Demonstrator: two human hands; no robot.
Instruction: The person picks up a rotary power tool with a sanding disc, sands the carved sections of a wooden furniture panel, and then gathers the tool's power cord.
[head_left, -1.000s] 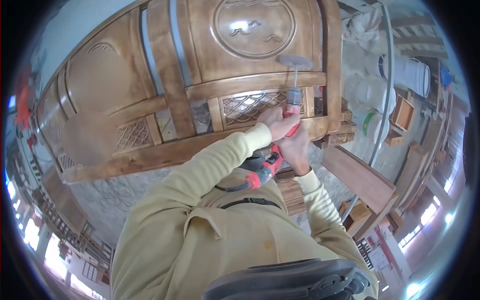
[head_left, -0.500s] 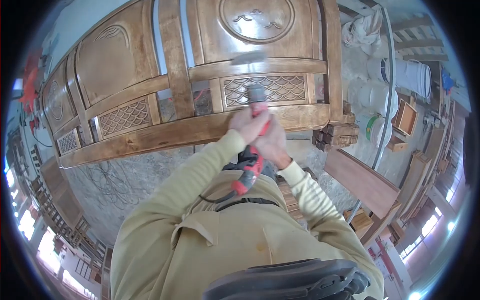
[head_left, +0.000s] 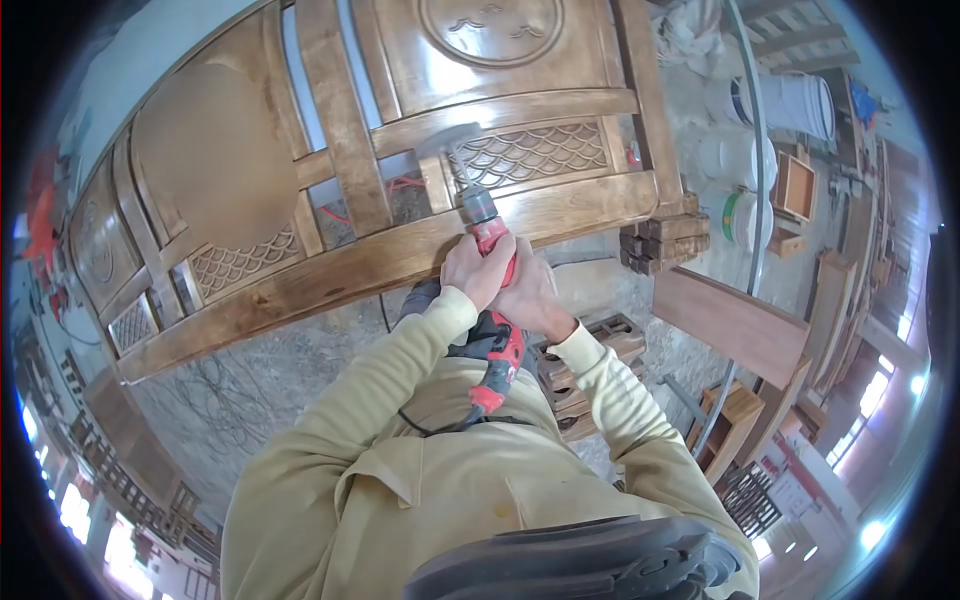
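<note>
Both hands are wrapped around a red-and-black corded power drill [head_left: 508,345]. My left hand [head_left: 473,268] grips it near the dark chuck. Just behind and to the right, my right hand [head_left: 533,297] closes round its body. A blurred pad [head_left: 450,138] on a thin shaft extends from the chuck, over the lower rail of a carved wooden panel frame [head_left: 350,255]. Whether the pad touches the wood I cannot tell. Beside it lies a fish-scale carved panel [head_left: 540,155]. The drill's cord runs back near my waist.
Stacked wooden blocks [head_left: 665,240] stand by the frame's right end, with a reddish-brown board [head_left: 730,325] below. White buckets [head_left: 790,105] and a metal pipe [head_left: 757,150] are farther right. Thin cables [head_left: 215,395] lie on the concrete floor at left.
The drill and both hands have swung left, so the pad now sits near the left end of the fish-scale panel. The view has shifted slightly as well.
</note>
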